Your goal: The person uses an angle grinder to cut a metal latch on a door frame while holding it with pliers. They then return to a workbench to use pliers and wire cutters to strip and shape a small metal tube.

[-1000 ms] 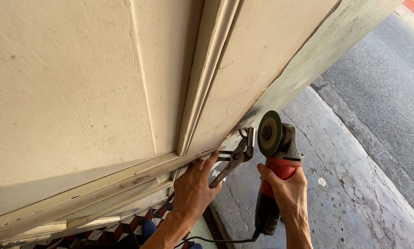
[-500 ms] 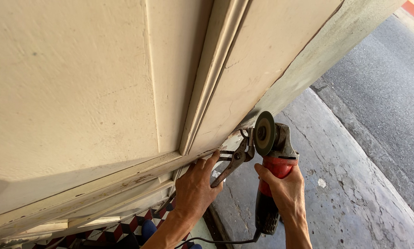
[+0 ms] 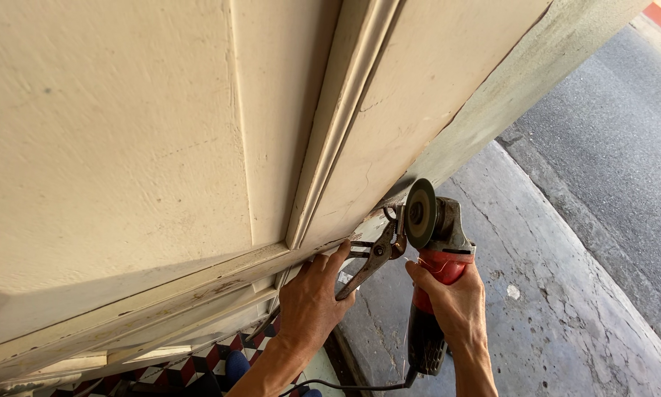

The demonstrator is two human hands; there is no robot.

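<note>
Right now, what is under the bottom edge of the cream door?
Under the door, red, black and white floor tiles show. The left hand with pliers and the right hand with an angle grinder cover the corner.

Relative to the door's bottom edge, the angle grinder in the right hand moved closer, its disc shifting from clear of the pliers to just beside their jaws. The left hand with the pliers rose slightly toward that edge. Faint sparks appeared below the disc.
</note>
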